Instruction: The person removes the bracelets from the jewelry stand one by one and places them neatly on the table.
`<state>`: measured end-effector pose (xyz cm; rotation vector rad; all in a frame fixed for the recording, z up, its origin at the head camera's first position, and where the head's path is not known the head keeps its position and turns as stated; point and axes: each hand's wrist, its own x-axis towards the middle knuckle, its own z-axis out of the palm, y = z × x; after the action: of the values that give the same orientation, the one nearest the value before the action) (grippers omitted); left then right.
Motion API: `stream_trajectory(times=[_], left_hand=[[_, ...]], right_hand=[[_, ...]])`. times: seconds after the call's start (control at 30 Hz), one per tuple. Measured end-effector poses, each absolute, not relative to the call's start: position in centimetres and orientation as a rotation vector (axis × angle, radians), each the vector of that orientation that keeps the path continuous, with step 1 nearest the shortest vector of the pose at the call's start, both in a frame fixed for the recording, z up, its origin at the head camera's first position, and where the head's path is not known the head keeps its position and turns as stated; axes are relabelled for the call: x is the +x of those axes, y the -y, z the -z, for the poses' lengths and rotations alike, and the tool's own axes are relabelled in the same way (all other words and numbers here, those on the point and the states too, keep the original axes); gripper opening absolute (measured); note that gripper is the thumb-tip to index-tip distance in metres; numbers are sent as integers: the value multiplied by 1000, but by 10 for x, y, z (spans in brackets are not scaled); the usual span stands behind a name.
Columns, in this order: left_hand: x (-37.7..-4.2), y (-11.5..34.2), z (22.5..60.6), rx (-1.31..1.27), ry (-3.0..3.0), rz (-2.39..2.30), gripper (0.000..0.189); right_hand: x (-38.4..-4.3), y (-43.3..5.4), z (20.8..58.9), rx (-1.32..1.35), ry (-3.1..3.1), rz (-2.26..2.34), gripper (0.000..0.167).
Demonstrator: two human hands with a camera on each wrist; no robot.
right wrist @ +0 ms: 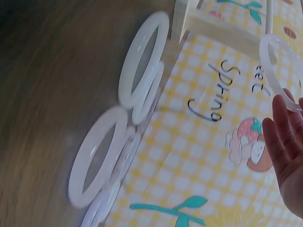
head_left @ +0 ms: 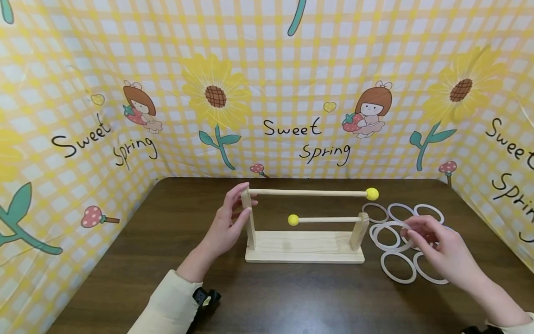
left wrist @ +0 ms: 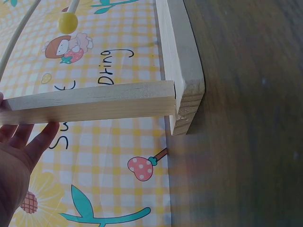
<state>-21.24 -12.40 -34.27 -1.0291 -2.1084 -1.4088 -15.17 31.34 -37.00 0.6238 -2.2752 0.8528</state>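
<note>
A pale wooden stand (head_left: 300, 247) has two posts, each carrying a rod tipped with a yellow ball. My left hand (head_left: 225, 227) holds the taller left post (left wrist: 94, 104), thumb in front and fingers partly hidden behind it. Between right thumb and fingers, my right hand (head_left: 448, 253) pinches a translucent white bangle (right wrist: 268, 71), raised above the table to the right of the stand. Below it lie several similar bangles, one of them a white bangle (right wrist: 129, 64); the right hand covers some in the head view. Both rods are bare.
The dark wooden table (head_left: 167, 222) runs under everything. A yellow checked cloth (head_left: 283, 83) printed with flowers and figures rises at its back and sides. The upper rod's yellow ball (head_left: 372, 194) reaches right, near the bangles; the lower rod's ball (head_left: 293, 220) faces left.
</note>
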Motion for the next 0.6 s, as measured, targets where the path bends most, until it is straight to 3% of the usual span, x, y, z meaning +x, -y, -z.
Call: stream_trajectory(times=[0.6], left_hand=[[-212, 125, 343, -1028, 2120, 1418, 51]], right_hand=[[-147, -375, 374, 404, 2407, -752, 21]])
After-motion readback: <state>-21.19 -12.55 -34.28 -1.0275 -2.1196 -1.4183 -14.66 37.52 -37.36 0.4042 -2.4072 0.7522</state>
